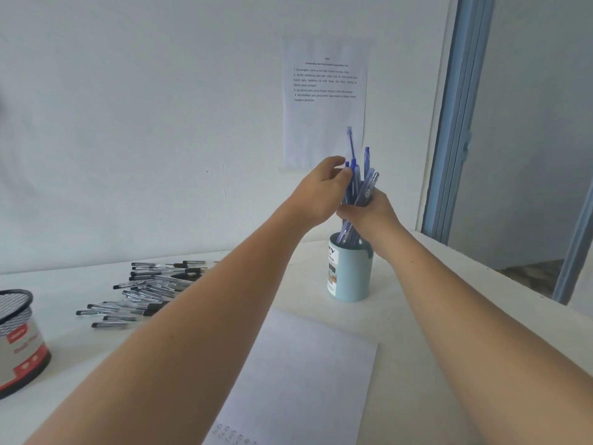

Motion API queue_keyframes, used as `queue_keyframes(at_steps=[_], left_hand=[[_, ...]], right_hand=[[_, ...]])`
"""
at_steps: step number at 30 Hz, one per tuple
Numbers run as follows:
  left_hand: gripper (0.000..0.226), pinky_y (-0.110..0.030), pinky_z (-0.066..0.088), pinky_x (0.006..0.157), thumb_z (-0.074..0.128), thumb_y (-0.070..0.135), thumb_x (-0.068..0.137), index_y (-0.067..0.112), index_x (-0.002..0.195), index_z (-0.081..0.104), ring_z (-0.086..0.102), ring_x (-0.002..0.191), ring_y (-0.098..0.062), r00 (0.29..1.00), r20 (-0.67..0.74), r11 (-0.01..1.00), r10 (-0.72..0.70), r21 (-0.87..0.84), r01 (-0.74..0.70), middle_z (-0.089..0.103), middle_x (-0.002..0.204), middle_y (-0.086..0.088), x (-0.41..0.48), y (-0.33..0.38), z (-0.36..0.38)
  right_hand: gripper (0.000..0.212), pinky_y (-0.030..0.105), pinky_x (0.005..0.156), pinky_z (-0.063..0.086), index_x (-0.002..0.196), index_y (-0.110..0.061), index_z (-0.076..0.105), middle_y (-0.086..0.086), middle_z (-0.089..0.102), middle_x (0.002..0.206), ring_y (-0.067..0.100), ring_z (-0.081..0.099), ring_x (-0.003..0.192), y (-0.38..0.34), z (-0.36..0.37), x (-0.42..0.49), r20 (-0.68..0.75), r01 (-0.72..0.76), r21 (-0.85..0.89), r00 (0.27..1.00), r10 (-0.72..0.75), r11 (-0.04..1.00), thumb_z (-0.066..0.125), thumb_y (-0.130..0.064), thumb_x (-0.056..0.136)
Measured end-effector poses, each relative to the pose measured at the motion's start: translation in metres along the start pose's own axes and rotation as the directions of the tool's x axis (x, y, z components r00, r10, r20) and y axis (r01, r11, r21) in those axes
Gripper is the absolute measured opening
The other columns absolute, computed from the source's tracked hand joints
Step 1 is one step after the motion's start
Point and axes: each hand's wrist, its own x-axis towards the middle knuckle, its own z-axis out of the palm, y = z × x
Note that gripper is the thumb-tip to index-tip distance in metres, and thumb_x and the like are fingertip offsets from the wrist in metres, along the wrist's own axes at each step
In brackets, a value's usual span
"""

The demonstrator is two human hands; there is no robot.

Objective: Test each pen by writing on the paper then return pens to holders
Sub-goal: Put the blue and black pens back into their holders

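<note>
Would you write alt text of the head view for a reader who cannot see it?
The right hand grips a bundle of blue pens, lower ends in a light blue holder on a white table; the left hand pinches them. Black-capped pens and a mesh holder lie left; paper lies nearer.

Soft, even daylight; faint shadows; slight overall blur; wide-angle bending at edges.

Single view, head-mounted, wide-angle. Faces forward and slightly down, across table (80, 364) toward wall (144, 123). Arms (192, 332) enter at bottom edge, very near lens, and reach to frame centre. Paper (305, 374) close below, cut by bottom edge. Window frame (455, 123) tilted at right.
</note>
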Motion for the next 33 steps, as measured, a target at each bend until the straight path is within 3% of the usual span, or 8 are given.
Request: queue_keyframes(at_steps=[6,12,15,19,22,25,28,33], left_hand=[[0.044,-0.046,0.05,0.107,0.042,0.032,0.107,0.021,0.15,0.045,0.063,0.119,-0.023,0.999,-0.042,0.999,0.007,-0.051,-0.009,0.063,0.133,-0.005,0.007,0.002,0.005],[0.042,-0.045,0.05,0.106,0.039,0.032,0.108,0.02,0.146,0.051,0.064,0.112,-0.022,0.998,-0.061,1.0,0.013,-0.015,-0.014,0.066,0.124,-0.004,0.005,0.004,0.003],[0.044,-0.049,0.053,0.103,0.041,0.038,0.097,0.02,0.132,0.062,0.068,0.109,-0.026,0.995,-0.097,0.999,0.03,-0.035,-0.034,0.071,0.115,-0.009,0.004,0.009,-0.002],[0.047,-0.056,0.052,0.102,0.037,0.039,0.095,0.007,0.118,0.063,0.066,0.111,-0.035,0.994,-0.103,0.996,0.04,-0.071,-0.048,0.068,0.117,-0.02,0.006,0.011,-0.006],[0.049,-0.053,0.053,0.102,0.037,0.046,0.098,0.012,0.122,0.064,0.067,0.11,-0.031,0.997,-0.073,0.996,0.028,-0.083,-0.034,0.07,0.115,-0.015,0.005,0.009,-0.005],[0.054,-0.046,0.053,0.103,0.042,0.055,0.097,0.022,0.137,0.057,0.067,0.113,-0.02,0.999,-0.041,0.998,-0.001,-0.057,-0.002,0.07,0.122,-0.002,0.003,0.003,-0.003],[0.059,-0.047,0.053,0.103,0.046,0.056,0.099,0.023,0.148,0.045,0.068,0.113,-0.022,1.0,-0.012,0.999,-0.01,-0.041,0.01,0.07,0.123,-0.002,0.002,-0.003,0.001],[0.059,-0.052,0.057,0.095,0.042,0.045,0.105,0.037,0.159,0.02,0.071,0.099,-0.029,0.999,-0.002,0.999,0.038,0.002,-0.038,0.073,0.098,-0.009,0.002,-0.006,0.004]], right_hand=[[0.028,0.017,0.055,0.051,0.098,-0.022,0.067,-0.017,0.071,0.064,0.005,0.068,0.061,-0.006,-0.003,0.0,0.073,0.029,0.03,0.997,-0.031,0.999,0.067,0.001,0.082],[0.027,0.019,0.058,0.05,0.104,-0.02,0.068,-0.013,0.07,0.073,0.008,0.069,0.069,-0.007,0.005,-0.004,0.032,0.072,0.024,0.997,-0.072,0.997,0.068,-0.003,0.083],[0.024,0.019,0.058,0.05,0.098,-0.022,0.066,-0.014,0.069,0.071,0.01,0.068,0.07,-0.014,0.006,-0.003,0.026,0.109,-0.005,0.994,-0.109,0.994,0.068,-0.004,0.082],[0.026,0.029,0.067,0.052,0.098,-0.021,0.065,0.0,0.07,0.083,0.021,0.068,0.078,-0.021,0.004,-0.001,0.056,0.115,0.011,0.992,-0.115,0.993,0.07,-0.004,0.079],[0.03,0.037,0.075,0.057,0.101,-0.018,0.067,0.005,0.072,0.088,0.026,0.071,0.085,-0.017,0.006,-0.004,0.069,0.077,0.017,0.995,-0.078,0.997,0.071,-0.004,0.075],[0.033,0.041,0.08,0.061,0.104,-0.017,0.068,0.006,0.074,0.092,0.027,0.073,0.088,-0.012,0.006,-0.011,0.093,0.056,-0.026,0.994,-0.054,0.998,0.072,-0.01,0.073],[0.027,0.029,0.068,0.054,0.103,-0.021,0.066,-0.004,0.074,0.089,0.019,0.072,0.086,-0.01,0.004,-0.017,0.111,0.059,-0.096,0.993,-0.048,0.994,0.073,-0.009,0.081],[0.033,0.025,0.064,0.051,0.089,-0.03,0.058,-0.012,0.069,0.083,0.009,0.068,0.079,-0.012,0.0,-0.025,0.1,0.075,-0.158,0.993,-0.059,0.985,0.072,-0.002,0.08]])
